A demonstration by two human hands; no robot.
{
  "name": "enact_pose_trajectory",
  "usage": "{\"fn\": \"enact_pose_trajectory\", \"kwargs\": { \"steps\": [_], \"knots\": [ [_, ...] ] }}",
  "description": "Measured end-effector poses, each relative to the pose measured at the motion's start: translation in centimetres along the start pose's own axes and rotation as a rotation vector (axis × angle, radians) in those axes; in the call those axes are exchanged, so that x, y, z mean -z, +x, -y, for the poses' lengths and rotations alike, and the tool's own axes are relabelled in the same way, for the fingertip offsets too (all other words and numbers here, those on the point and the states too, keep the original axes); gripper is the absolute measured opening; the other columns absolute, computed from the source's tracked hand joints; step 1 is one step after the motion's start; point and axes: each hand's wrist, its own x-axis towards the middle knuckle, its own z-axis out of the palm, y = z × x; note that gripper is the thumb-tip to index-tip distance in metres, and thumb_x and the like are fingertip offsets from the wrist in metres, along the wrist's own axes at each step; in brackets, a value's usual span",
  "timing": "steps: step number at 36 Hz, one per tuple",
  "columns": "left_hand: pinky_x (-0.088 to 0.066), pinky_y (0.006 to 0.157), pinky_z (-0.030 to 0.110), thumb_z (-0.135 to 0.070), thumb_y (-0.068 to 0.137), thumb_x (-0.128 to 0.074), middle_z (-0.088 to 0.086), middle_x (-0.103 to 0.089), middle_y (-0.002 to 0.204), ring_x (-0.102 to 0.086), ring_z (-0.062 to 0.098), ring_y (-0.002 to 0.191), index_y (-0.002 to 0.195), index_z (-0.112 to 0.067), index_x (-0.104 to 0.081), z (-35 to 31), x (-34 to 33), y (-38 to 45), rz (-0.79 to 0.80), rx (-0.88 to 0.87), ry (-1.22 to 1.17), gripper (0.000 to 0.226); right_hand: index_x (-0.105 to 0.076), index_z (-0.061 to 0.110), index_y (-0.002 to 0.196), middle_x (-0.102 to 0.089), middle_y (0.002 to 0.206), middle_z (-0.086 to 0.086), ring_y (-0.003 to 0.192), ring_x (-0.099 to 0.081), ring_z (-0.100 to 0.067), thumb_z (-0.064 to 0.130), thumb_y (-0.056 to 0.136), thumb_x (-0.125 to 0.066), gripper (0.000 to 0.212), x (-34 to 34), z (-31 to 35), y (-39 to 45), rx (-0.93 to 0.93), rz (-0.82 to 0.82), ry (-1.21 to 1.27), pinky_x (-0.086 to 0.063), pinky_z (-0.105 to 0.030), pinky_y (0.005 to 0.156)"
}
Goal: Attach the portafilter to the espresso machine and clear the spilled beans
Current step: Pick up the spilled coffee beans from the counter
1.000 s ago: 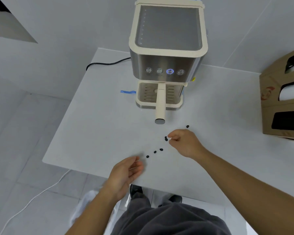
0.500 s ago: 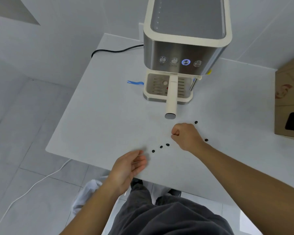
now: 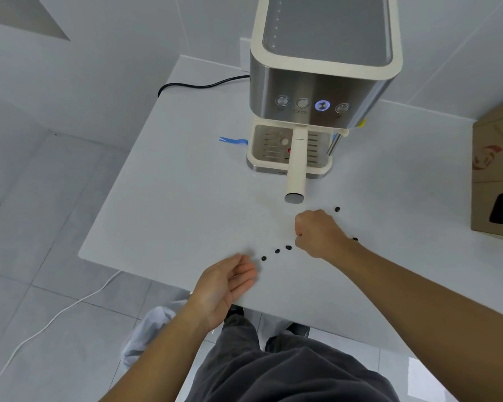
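Observation:
The cream and steel espresso machine (image 3: 317, 82) stands at the back of the white table (image 3: 172, 198). Its portafilter sits in place, the cream handle (image 3: 296, 169) pointing toward me. Dark coffee beans lie scattered in front: three in a row (image 3: 277, 251) left of my right hand, one (image 3: 337, 209) beyond it, one (image 3: 355, 239) by my wrist. My right hand (image 3: 317, 233) is a closed fist on the table just below the handle's end; whatever is in it is hidden. My left hand (image 3: 227, 282) is cupped open, palm up, at the table's front edge.
A cardboard box (image 3: 494, 169) stands at the table's right side. A black power cable (image 3: 198, 85) runs off the back left, and blue tape (image 3: 230, 140) lies beside the machine. On the floor are a white cable (image 3: 55, 314) and a white bag (image 3: 148, 329).
My right hand pinched two beans near the handle's end and closed into a fist; those beans are gone from the table. The view moved closer to the machine. My left hand stayed cupped.

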Motion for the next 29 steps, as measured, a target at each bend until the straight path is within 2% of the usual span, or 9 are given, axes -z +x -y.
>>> {"fn": "enact_pose_trajectory", "kwargs": {
  "steps": [3,5,7,10,14,18,22,27,29],
  "knots": [
    [-0.054,0.092,0.039,-0.02,0.098,-0.056,0.019,-0.073,0.107,-0.07,0.028,0.102,0.108,0.002,-0.067,0.0,0.0,0.1,0.001,0.01,-0.016,0.027,-0.051,0.001,0.068,-0.049,0.071,-0.008,0.063,-0.038,-0.019,-0.005,0.075,-0.05,0.01,-0.4,-0.4,-0.1,0.002,-0.016,0.022,-0.031,-0.027,0.054],
    [-0.054,0.093,0.039,-0.021,0.098,-0.055,0.019,-0.073,0.108,-0.07,0.028,0.103,0.108,0.002,-0.068,0.0,0.0,0.1,0.002,0.015,-0.019,0.027,-0.063,-0.007,0.087,-0.061,0.078,-0.015,0.066,-0.04,-0.019,-0.005,0.076,-0.05,0.017,-0.8,-0.8,-0.1,0.015,-0.034,0.057,-0.033,-0.029,0.058],
    [-0.053,0.094,0.04,-0.021,0.098,-0.056,0.019,-0.072,0.108,-0.07,0.029,0.104,0.108,0.001,-0.068,0.1,0.0,0.2,0.004,0.018,-0.021,0.027,-0.064,-0.004,0.09,-0.066,0.085,-0.016,0.066,-0.045,-0.021,-0.004,0.077,-0.05,0.02,-0.8,-1.0,-0.3,0.026,-0.046,0.081,-0.036,-0.028,0.058],
    [-0.053,0.094,0.041,-0.02,0.098,-0.055,0.02,-0.072,0.109,-0.069,0.03,0.104,0.107,0.001,-0.068,0.1,-0.2,0.3,0.004,0.02,-0.023,0.027,-0.057,0.013,0.077,-0.064,0.086,-0.006,0.076,-0.061,-0.026,0.003,0.079,-0.05,0.013,-0.7,-1.4,-0.6,0.037,-0.065,0.091,-0.047,-0.03,0.06],
    [-0.054,0.092,0.039,-0.021,0.098,-0.055,0.02,-0.072,0.109,-0.069,0.03,0.104,0.108,0.001,-0.068,0.2,-0.6,0.4,0.012,0.024,-0.023,0.027,-0.053,0.025,0.071,-0.055,0.072,0.009,0.078,-0.061,-0.022,0.005,0.078,-0.055,0.021,-0.4,-1.4,-1.4,0.042,-0.099,0.192,-0.054,-0.034,0.067],
    [-0.056,0.088,0.037,-0.022,0.097,-0.056,0.017,-0.075,0.104,-0.071,0.027,0.1,0.106,0.001,-0.069,0.3,-1.3,0.4,0.035,0.033,-0.017,0.027,-0.059,0.025,0.075,-0.06,0.073,0.01,0.079,-0.063,-0.018,0.007,0.078,-0.059,0.018,-0.5,-1.0,-2.7,0.046,-0.108,0.319,-0.057,-0.034,0.071],
    [-0.054,0.091,0.037,-0.023,0.097,-0.056,0.016,-0.075,0.107,-0.071,0.026,0.104,0.109,0.0,-0.069,0.4,-2.0,0.4,0.062,0.042,-0.025,0.028,-0.072,0.017,0.095,-0.068,0.081,0.007,0.082,-0.065,-0.014,0.008,0.079,-0.061,0.021,-0.6,-0.4,-4.2,0.03,-0.095,0.4,-0.057,-0.031,0.075],
    [-0.051,0.097,0.038,-0.028,0.1,-0.049,0.017,-0.074,0.109,-0.068,0.027,0.11,0.111,0.0,-0.067,0.6,-3.0,0.3,0.128,0.081,-0.09,0.035,-0.075,0.015,0.093,-0.066,0.079,0.01,0.074,-0.063,-0.006,0.009,0.08,-0.063,0.018,-0.6,0.7,-6.2,0.087,-0.096,0.472,-0.047,-0.012,0.067],
    [-0.05,0.098,0.037,-0.03,0.102,-0.046,0.018,-0.073,0.113,-0.068,0.027,0.11,0.113,0.001,-0.067,0.6,-3.4,0.3,0.164,0.093,-0.102,0.039,-0.075,0.014,0.092,-0.066,0.08,0.009,0.074,-0.062,-0.004,0.009,0.08,-0.065,0.017,-0.8,1.2,-6.8,0.118,-0.086,0.502,-0.048,-0.011,0.067]
  ]
}}
